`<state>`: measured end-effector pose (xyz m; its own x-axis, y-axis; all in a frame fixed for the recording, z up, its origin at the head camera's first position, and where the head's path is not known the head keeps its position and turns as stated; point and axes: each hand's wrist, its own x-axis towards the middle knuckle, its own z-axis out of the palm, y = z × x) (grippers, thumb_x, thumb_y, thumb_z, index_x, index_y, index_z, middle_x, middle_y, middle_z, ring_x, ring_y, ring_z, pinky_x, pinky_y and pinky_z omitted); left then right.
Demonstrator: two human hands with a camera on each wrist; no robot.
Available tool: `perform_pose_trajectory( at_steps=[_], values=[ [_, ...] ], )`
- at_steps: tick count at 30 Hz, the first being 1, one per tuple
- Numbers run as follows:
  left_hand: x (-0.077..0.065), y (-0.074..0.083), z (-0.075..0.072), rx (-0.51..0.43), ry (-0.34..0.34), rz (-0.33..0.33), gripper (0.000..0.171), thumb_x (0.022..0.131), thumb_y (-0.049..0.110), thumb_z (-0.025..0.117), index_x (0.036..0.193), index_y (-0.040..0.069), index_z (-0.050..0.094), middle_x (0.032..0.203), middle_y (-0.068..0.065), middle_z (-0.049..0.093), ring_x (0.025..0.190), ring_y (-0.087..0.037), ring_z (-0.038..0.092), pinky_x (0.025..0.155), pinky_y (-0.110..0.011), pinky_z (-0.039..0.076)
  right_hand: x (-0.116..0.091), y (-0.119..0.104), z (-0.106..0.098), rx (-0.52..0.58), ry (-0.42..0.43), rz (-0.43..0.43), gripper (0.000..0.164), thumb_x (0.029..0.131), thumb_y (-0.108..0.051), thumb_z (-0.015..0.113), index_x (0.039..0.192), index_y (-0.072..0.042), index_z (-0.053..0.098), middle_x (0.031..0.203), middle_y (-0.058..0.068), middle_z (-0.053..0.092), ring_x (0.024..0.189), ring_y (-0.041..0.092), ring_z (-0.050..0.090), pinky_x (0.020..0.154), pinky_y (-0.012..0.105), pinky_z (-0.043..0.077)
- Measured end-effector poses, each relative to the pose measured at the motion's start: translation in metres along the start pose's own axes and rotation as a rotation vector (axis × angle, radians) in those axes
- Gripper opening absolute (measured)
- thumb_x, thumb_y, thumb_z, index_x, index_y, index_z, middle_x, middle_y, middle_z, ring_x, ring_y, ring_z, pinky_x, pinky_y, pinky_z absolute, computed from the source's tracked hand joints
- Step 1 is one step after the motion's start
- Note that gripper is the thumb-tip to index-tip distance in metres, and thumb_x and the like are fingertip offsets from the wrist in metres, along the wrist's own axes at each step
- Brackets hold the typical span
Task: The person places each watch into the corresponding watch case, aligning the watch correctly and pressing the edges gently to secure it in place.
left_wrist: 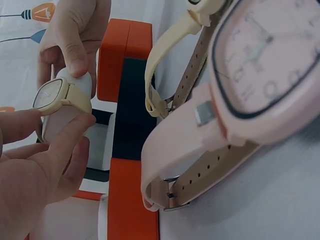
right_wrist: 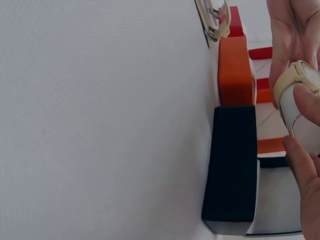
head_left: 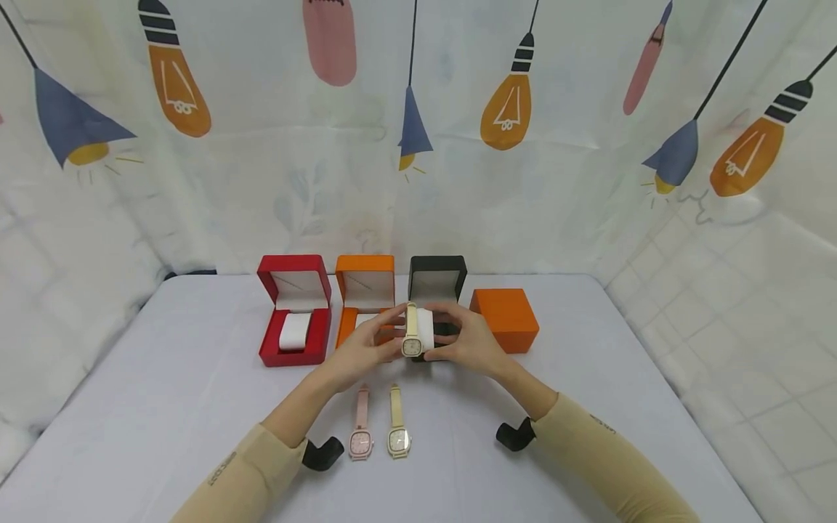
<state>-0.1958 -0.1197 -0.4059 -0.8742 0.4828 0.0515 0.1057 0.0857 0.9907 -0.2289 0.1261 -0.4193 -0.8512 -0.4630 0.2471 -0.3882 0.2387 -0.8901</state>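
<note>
Above the surface (head_left: 588,378), mid-frame, the left hand (head_left: 363,347) pinches a cream watch (head_left: 412,338), the right hand (head_left: 474,344) grips its white cushion (head_left: 426,331).

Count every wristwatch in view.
3: pink square wristwatch and cream square wristwatch on the white tabletop; another cream wristwatch on the white cushion between left hand and right hand. Hands may hide more.

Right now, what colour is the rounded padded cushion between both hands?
The rounded cushion is white, clearest in the right wrist view.
</note>
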Motion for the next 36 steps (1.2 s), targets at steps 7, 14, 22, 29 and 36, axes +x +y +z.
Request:
perform_pose_trajectory(
  at_steps=[7, 14, 22, 29, 36],
  values=[
    [-0.0007, -0.0002, 0.0007, -0.016, 0.012, 0.007, 0.066, 0.103, -0.001, 0.057, 0.162, 0.009, 0.030, 0.154, -0.023, 0.036, 0.137, -0.043, 0.043, 0.102, -0.044, 0.051, 0.0005, 0.0001, 0.0010, -0.014, 0.008, -0.007, 0.078, 0.071, 0.001, 0.093, 0.140, -0.007, 0.058, 0.135, 0.009, 0.059, 0.118, 0.035, 0.063, 0.084, 0.031, 0.059],
    [0.0001, -0.0013, -0.0016, -0.020, 0.026, -0.006, 0.066, 0.102, 0.000, 0.060, 0.161, 0.011, 0.033, 0.152, -0.024, 0.037, 0.135, -0.042, 0.047, 0.097, -0.044, 0.054, 0.0022, 0.0003, 0.0012, -0.009, 0.008, -0.005, 0.078, 0.071, 0.000, 0.094, 0.140, -0.007, 0.059, 0.133, 0.009, 0.059, 0.119, 0.036, 0.062, 0.084, 0.030, 0.059],
    [0.0022, -0.0026, -0.0028, -0.056, 0.030, -0.013, 0.069, 0.099, 0.004, 0.066, 0.160, 0.014, 0.036, 0.150, -0.021, 0.040, 0.132, -0.041, 0.049, 0.099, -0.055, 0.051, 0.0021, -0.0039, 0.0042, -0.021, 0.008, 0.000, 0.080, 0.071, 0.000, 0.094, 0.141, -0.010, 0.058, 0.136, 0.007, 0.057, 0.121, 0.029, 0.061, 0.086, 0.030, 0.058],
    [0.0017, 0.0004, -0.0042, -0.076, 0.030, -0.030, 0.069, 0.099, 0.006, 0.067, 0.160, 0.015, 0.036, 0.150, -0.021, 0.042, 0.129, -0.040, 0.050, 0.098, -0.057, 0.052, 0.0021, -0.0046, 0.0062, 0.018, 0.005, -0.015, 0.079, 0.071, 0.002, 0.093, 0.141, -0.008, 0.057, 0.137, 0.006, 0.057, 0.121, 0.028, 0.061, 0.087, 0.032, 0.058],
    [0.0008, 0.0005, -0.0039, -0.094, 0.031, -0.055, 0.072, 0.099, 0.008, 0.068, 0.161, 0.017, 0.034, 0.151, -0.021, 0.042, 0.130, -0.039, 0.048, 0.097, -0.045, 0.055, 0.0017, -0.0061, 0.0091, 0.002, -0.014, -0.057, 0.080, 0.072, 0.002, 0.093, 0.142, -0.006, 0.054, 0.137, 0.007, 0.056, 0.121, 0.027, 0.061, 0.089, 0.032, 0.058]
  ],
)
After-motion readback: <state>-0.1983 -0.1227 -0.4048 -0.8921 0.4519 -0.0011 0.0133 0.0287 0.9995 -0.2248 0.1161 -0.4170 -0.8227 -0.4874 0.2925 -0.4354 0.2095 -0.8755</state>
